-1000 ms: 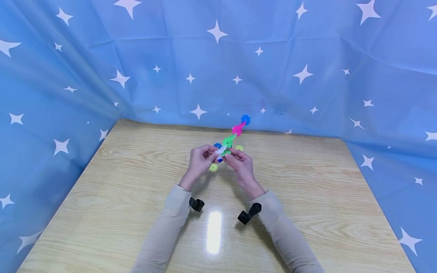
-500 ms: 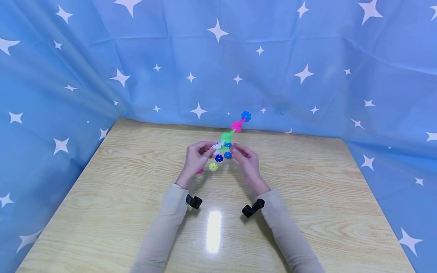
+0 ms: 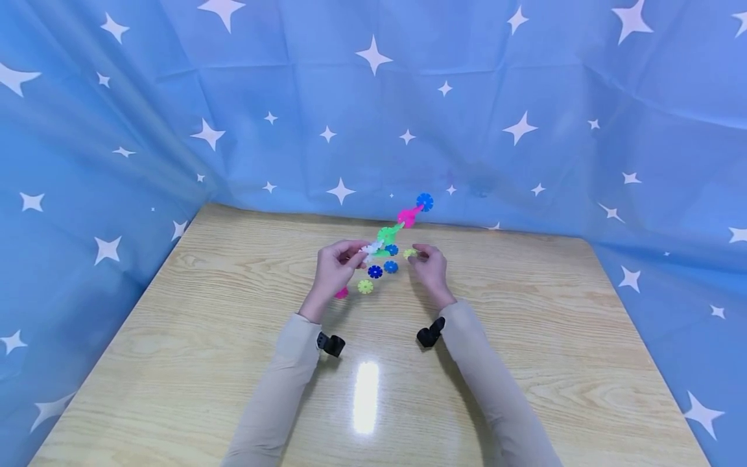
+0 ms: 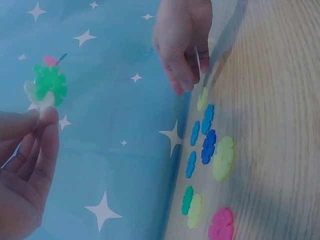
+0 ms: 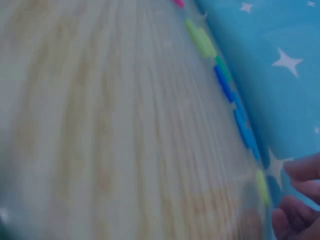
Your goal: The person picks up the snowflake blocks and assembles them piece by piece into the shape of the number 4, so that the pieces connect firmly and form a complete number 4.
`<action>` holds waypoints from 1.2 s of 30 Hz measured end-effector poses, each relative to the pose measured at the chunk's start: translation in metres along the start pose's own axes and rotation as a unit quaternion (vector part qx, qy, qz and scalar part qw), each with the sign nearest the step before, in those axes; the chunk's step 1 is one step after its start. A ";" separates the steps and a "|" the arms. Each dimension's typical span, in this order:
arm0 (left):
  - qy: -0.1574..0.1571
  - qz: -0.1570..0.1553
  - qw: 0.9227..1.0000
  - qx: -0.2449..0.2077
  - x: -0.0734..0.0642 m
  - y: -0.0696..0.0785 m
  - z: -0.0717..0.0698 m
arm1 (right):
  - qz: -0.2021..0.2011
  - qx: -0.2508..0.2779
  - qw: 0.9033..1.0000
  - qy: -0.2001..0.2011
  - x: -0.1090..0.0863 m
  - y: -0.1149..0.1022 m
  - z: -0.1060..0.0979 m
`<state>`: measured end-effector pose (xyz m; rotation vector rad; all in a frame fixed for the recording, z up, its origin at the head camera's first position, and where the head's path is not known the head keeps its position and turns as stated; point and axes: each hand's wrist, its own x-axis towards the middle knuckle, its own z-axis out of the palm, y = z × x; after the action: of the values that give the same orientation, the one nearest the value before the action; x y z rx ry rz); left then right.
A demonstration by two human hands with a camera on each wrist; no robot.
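My left hand (image 3: 334,271) pinches a white snowflake disc (image 3: 370,250) between thumb and fingers. That disc is the near end of a linked chain, held up off the table. Beyond it come a green disc (image 3: 386,235), a pink disc (image 3: 405,218) and a blue disc (image 3: 425,202) at the far end. My right hand (image 3: 432,267) hovers with loosely bent fingers by a yellow disc (image 3: 410,253) lying on the table. In the left wrist view that yellow disc (image 4: 202,99) lies just below the right fingertips, apart from them, and the hand holds nothing.
Loose discs lie on the wooden table (image 3: 525,337) under the chain: several blue ones (image 3: 375,272), another yellow one (image 3: 365,287), and a pink one (image 3: 341,293) partly behind the left hand. A blue star-printed cloth (image 3: 478,117) hangs along the back edge.
My right hand has left the chain and moved right to the yellow disc. My left hand keeps hold of the white disc, having shifted slightly left with the chain.
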<state>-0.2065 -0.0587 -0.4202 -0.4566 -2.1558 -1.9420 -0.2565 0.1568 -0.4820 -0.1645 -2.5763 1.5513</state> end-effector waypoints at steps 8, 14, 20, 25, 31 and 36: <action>0.002 0.009 1.000 -0.002 0.000 0.002 -0.001 | -0.034 -0.091 0.995 -0.039 0.012 0.006 0.001; 0.003 0.011 1.000 -0.002 0.001 0.001 -0.001 | -0.042 -0.150 0.986 -0.055 0.019 0.004 0.002; 0.003 0.009 1.000 0.001 0.000 0.002 -0.002 | -0.029 -0.195 0.977 -0.082 0.023 -0.005 -0.002; 0.002 0.018 1.000 0.002 0.001 0.001 -0.002 | 0.002 -0.215 0.970 -0.114 0.025 -0.011 -0.008; 0.003 0.019 1.000 0.007 0.001 0.001 -0.002 | 0.007 -0.175 0.979 -0.099 0.023 -0.008 -0.012; -0.004 0.011 1.000 0.002 0.001 0.005 -0.003 | -0.045 -0.130 0.989 -0.058 0.018 -0.005 -0.014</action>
<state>-0.2053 -0.0611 -0.4150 -0.4851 -2.1505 -1.9261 -0.2720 0.1693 -0.4702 0.0185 -2.8266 1.2236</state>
